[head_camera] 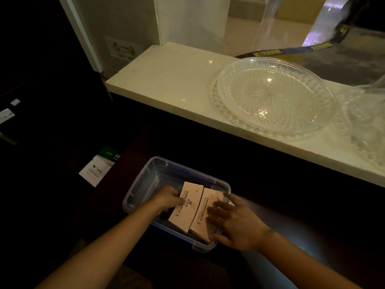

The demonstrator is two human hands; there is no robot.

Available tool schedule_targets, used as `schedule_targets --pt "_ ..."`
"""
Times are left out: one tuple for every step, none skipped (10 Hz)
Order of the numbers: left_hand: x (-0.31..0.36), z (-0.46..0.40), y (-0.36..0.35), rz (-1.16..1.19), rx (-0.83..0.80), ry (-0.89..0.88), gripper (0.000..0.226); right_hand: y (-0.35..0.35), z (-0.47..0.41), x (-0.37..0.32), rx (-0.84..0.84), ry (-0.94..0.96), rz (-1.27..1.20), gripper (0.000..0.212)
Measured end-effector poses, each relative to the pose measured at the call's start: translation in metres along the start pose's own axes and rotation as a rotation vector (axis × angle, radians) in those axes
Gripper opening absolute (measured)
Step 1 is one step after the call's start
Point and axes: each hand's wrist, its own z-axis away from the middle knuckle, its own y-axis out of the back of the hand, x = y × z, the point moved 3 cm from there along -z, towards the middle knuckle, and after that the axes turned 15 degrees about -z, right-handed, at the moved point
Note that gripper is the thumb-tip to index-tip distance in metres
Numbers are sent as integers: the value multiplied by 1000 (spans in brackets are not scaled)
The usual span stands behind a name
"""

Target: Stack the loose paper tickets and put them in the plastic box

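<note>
Two stacks of tickets sit side by side in the plastic box (145, 180), and both hands are right in there with them. The left stack (186, 207) is gripped at its left long edge by the left hand (166, 200), fingers curled around it and its near end tipped up against the box wall. The right stack (205, 213) lies under the right hand (233, 220), which rests flat and spread across the top — pressing rather than pinching, thumb down at the near corner.

Both stacks run the same way: long axis from the near edge of the box up and slightly to the right, print running along that length, their inner long edges touching or very nearly so.

How will they handle? Light, thin paper, I'd judge — stiff enough as a block, but loose sheets that will slide and fan if squeezed only at one end. Best taken across the short width, thumb on one long edge and fingers on the other, near the middle, then tapped square against the box wall.

Up on the pale counter (166, 80) sits a clear cut-glass dish (273, 94) — well apart from the action.
</note>
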Motion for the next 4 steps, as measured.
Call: schedule_targets --pt "0 1 0 -26 18 -4 3 -1 -2 1 -3 3 5 68" --pt "1 3 1 -1 14 -15 3 -1 -2 -2 -9 15 28 66" --pt "2 7 5 39 20 -22 19 -1 -1 1 -2 7 -11 66" --pt "1 14 18 27 160 -82 46 8 0 -1 21 15 29 58"
